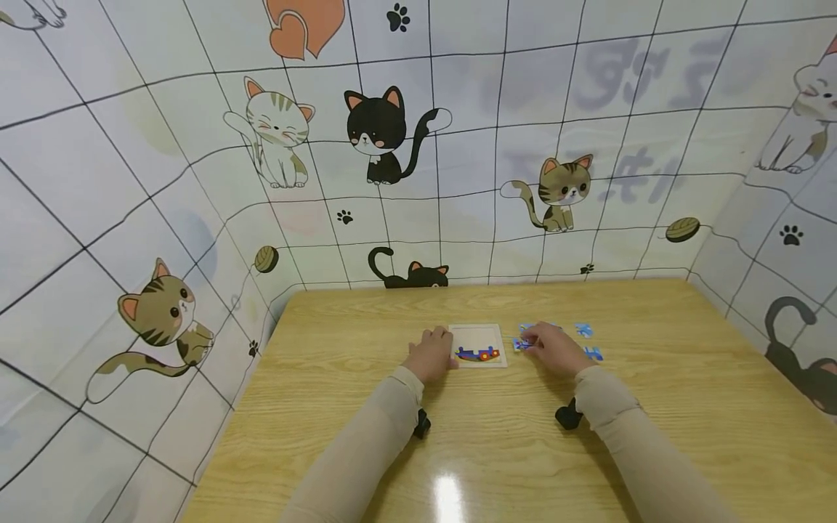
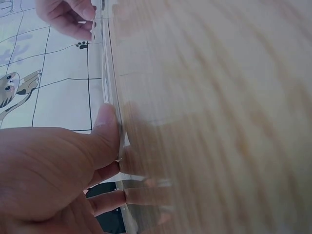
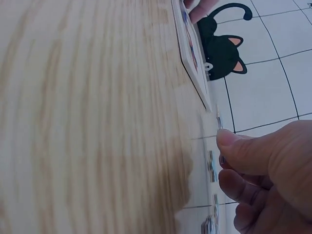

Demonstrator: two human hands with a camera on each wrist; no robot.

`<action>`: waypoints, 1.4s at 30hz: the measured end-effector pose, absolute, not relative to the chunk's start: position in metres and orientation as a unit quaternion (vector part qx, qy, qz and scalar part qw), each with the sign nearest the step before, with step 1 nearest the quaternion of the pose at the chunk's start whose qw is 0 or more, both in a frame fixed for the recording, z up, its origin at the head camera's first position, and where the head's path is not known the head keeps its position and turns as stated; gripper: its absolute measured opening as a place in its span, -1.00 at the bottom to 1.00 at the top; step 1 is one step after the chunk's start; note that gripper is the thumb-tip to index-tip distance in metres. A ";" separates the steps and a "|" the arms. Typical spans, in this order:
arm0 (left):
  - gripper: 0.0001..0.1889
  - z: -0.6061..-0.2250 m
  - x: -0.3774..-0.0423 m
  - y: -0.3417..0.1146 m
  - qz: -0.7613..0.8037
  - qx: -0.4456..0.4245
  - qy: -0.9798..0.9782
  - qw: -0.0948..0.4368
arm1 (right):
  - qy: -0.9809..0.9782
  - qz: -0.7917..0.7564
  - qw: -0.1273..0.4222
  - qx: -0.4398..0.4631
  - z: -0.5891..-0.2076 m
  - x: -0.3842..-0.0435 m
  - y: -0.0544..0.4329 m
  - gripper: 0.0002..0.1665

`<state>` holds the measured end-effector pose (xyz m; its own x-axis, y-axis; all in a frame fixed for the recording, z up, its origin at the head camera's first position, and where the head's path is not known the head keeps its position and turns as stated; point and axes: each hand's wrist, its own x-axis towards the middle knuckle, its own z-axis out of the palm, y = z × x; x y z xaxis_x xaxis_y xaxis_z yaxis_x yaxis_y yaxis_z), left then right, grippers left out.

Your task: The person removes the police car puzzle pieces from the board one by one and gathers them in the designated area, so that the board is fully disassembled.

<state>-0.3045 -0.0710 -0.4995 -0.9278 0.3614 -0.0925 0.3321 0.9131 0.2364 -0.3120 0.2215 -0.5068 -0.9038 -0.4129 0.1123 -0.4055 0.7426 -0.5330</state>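
Observation:
In the head view, a square puzzle board [image 1: 477, 325] with a pale frame lies on the table, a blue, red and yellow picture strip [image 1: 480, 354] fitted along its near side. My left hand [image 1: 431, 354] rests at the board's left edge, thumb by the near corner, other fingers touching the tabletop beside it. Right of the board, my right hand [image 1: 554, 350] pinches a small blue jigsaw piece [image 1: 521, 343] between thumb and fingertips, low over the table. In the right wrist view this piece [image 3: 219, 117] appears edge-on and the fingers partly cover it.
Several blue jigsaw pieces lie around my right hand, among them one piece [image 1: 584, 330] behind it and another piece [image 1: 593, 354] to its right. The wooden table [image 1: 366, 319] ends at a cat-patterned wall covering [image 1: 471, 240]. Dark wrist devices [image 1: 569, 415] sit under both forearms.

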 end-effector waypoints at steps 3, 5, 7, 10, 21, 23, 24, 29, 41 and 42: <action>-0.43 -0.499 -0.304 -0.072 0.106 0.180 0.976 0.066 | 0.934 -0.284 0.004 -0.217 -0.507 -0.310 0.225 -0.67; -0.44 -0.498 -0.303 -0.072 0.104 0.181 0.976 0.063 | 0.934 -0.283 0.002 -0.218 -0.507 -0.310 0.227 -0.68; -0.45 -0.497 -0.302 -0.073 0.107 0.182 0.976 0.061 | 0.935 -0.282 0.002 -0.216 -0.508 -0.309 0.229 -0.69; -0.48 -0.497 -0.301 -0.073 0.111 0.183 0.975 0.060 | 0.935 -0.282 0.004 -0.213 -0.508 -0.309 0.230 -0.68; -0.45 -0.500 -0.300 -0.073 0.105 0.184 0.976 0.056 | 0.944 -0.257 0.013 -0.208 -0.510 -0.307 0.231 -0.67; -0.45 -0.500 -0.301 -0.073 0.104 0.183 0.976 0.056 | 0.943 -0.258 0.013 -0.209 -0.510 -0.307 0.232 -0.67; -0.45 -0.500 -0.301 -0.073 0.104 0.183 0.976 0.056 | 0.943 -0.258 0.013 -0.210 -0.510 -0.306 0.232 -0.67; -0.45 -0.501 -0.301 -0.074 0.098 0.181 0.977 0.054 | 0.942 -0.257 0.010 -0.213 -0.509 -0.305 0.233 -0.67; -0.46 -0.506 -0.305 -0.072 0.098 0.188 0.976 0.053 | 0.942 -0.246 0.015 -0.228 -0.507 -0.304 0.236 -0.74; -0.45 -0.506 -0.305 -0.072 0.098 0.188 0.976 0.053 | 0.941 -0.243 0.016 -0.233 -0.506 -0.304 0.236 -0.79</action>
